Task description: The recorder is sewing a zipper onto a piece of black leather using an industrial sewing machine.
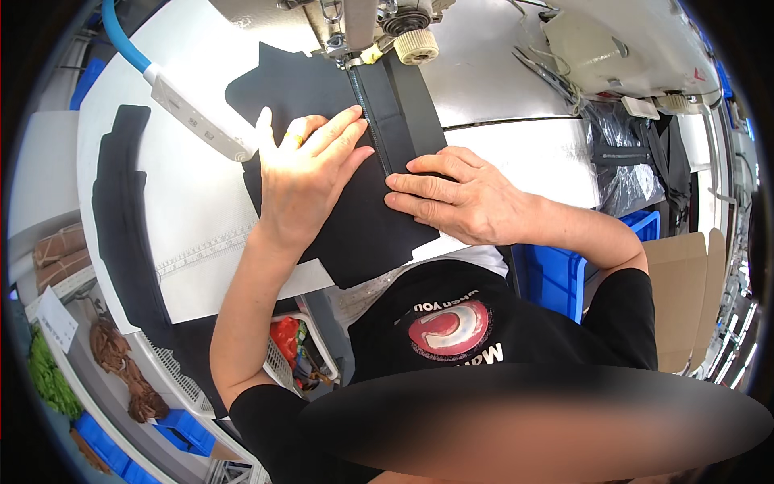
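A black fabric piece lies flat across the white sewing table, its far edge under the presser foot of the sewing machine. A dark zipper runs down it from the foot toward me. My left hand rests on the fabric left of the zipper, fingers stretched out, with a ring on one finger. On the zipper's near end and the cloth beside it lie the outstretched fingers of my right hand. Both hands press from above, and neither grips anything that I can see.
Folded black fabric pieces hang along the table's left side. A lamp with a blue hose reaches in at upper left. Scissors lie at the upper right. Blue crates and a cardboard box stand right; a white basket sits below.
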